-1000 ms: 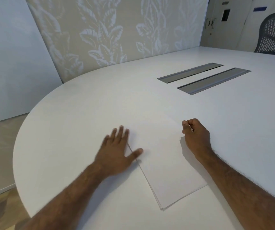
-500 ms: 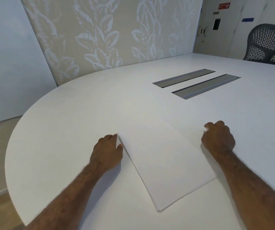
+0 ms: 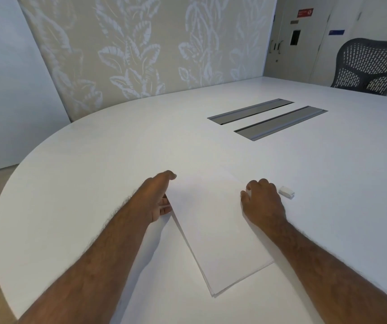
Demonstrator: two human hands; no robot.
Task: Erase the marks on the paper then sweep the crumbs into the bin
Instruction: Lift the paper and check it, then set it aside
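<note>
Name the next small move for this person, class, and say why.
Probably lift the paper towards a bin: the eraser lies loose on the table, and the left hand and right hand are at the paper's two sides. No bin shows.

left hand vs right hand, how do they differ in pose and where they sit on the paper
The left hand stands on edge at the left side of the paper, fingers against that edge. The right hand lies palm down over the paper's right edge, fingers loosely curled, beside the eraser without touching it. Both meet the paper.
</note>
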